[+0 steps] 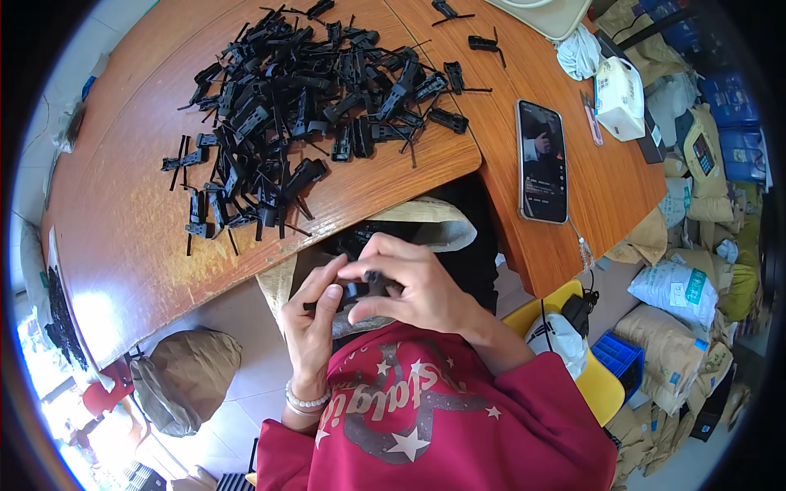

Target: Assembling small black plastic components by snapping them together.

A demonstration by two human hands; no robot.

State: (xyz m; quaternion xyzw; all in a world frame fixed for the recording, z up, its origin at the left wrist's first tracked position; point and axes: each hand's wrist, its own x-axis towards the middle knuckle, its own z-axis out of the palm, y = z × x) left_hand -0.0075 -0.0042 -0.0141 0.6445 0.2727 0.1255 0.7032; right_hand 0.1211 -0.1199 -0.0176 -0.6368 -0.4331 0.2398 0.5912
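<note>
Above my lap, both hands are closed around a small black plastic clip-like part [374,281]. My left hand [311,315], with a beaded bracelet at its wrist, pinches one end between thumb and fingers. Curled over the other end are the fingers of my right hand [422,282]. Much of the part is hidden by the fingers. Under my hands an open paper sack [446,225] stands against the table edge, with black parts showing inside. Just beyond, a large heap of similar black parts [295,106], many with thin projecting arms, covers the middle of the table.
The wooden table [123,204] curves around me. A phone [542,164] with its screen lit lies at the right, near a tissue pack [619,98] and a pink pen-like tool [591,119]. A yellow chair [602,389], stuffed sacks [663,352] and a brown bag [184,380] stand around.
</note>
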